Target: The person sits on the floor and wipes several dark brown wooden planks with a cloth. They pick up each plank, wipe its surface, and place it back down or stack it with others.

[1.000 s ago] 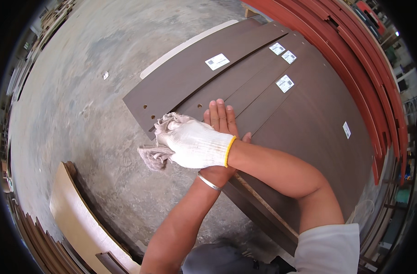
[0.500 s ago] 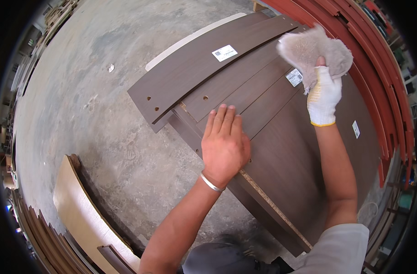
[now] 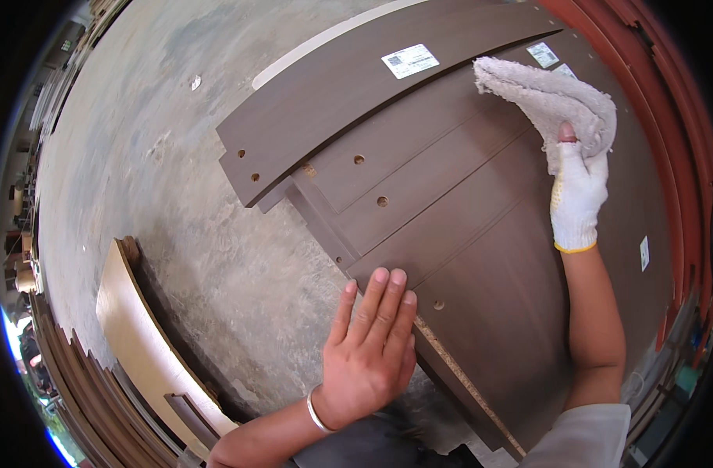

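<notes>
My left hand is bare, with a metal bangle at the wrist, and lies flat with fingers together on the near corner of a dark brown wood-grain panel. My right hand wears a white knit glove and presses a grey-white rag onto the far right part of the stacked panels. Several dark panels lie fanned on the concrete floor, some with drilled holes and white paper labels.
Bare concrete floor spreads to the left. A pale beige board leans at lower left beside a row of brown panels. Red-brown curved panels line the right edge. A white board edge shows behind the stack.
My right hand swept the rag from beside my left hand out to the far right of the panels. My left hand stayed on the panel; the view shifted closer.
</notes>
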The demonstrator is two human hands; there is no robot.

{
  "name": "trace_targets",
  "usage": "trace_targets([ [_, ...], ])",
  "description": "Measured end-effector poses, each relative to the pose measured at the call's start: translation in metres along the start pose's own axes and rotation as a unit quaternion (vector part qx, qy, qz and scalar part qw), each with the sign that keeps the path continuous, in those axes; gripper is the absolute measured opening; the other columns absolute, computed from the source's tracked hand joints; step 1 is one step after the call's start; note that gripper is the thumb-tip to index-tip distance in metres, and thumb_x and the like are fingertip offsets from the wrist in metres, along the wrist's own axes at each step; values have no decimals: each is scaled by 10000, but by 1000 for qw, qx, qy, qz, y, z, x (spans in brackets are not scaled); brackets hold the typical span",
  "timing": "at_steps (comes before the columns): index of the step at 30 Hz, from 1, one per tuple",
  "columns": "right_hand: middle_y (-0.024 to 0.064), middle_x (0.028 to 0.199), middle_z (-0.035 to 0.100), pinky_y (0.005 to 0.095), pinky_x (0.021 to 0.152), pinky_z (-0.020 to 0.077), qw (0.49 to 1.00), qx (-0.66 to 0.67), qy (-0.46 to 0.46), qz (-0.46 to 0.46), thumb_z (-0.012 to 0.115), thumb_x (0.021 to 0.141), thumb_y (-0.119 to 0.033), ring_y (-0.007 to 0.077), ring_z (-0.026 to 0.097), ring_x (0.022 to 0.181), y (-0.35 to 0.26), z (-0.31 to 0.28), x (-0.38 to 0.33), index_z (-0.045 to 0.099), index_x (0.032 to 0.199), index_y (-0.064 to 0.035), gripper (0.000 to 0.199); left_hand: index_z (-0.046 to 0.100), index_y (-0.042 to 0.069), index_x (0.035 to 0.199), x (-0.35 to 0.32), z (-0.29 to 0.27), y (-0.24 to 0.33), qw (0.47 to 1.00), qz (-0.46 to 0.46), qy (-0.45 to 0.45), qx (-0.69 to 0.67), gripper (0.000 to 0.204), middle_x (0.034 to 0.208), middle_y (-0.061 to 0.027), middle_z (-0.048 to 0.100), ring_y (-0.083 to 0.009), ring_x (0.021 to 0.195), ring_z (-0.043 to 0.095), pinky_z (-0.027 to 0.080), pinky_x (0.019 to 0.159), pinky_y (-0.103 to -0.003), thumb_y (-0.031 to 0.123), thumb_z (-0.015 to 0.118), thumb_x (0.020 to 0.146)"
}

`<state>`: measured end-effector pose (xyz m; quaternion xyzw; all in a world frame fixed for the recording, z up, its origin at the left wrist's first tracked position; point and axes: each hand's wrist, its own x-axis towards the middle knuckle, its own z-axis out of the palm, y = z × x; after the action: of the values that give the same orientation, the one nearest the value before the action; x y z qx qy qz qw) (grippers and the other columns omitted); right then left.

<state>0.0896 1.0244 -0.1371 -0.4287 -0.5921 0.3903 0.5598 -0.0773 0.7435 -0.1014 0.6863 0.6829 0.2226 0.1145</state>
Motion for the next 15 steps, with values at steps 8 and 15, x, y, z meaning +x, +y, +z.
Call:
trace_targets([
  [8,89,1327,620,275,994,471,1000,-7,-27,-3,702,1004,-187,133,583,1171,3,-4,3,526,1414,33,497,675,-33,1271,1,-8,4,998,-25,-39,35,445,1424,-179,614,-301,1384,540,372,1164,-538,131,652,857],
  [15,89,1381,592,309,1084,407,999,-34,-32,4,678,1019,-215,166,548,1254,6,-8,4,551,1409,31,478,720,-13,1186,2,-1,5,999,-42,2,17,417,1191,-141,711,-308,1187,640,356,1173,-560,111,690,788],
])
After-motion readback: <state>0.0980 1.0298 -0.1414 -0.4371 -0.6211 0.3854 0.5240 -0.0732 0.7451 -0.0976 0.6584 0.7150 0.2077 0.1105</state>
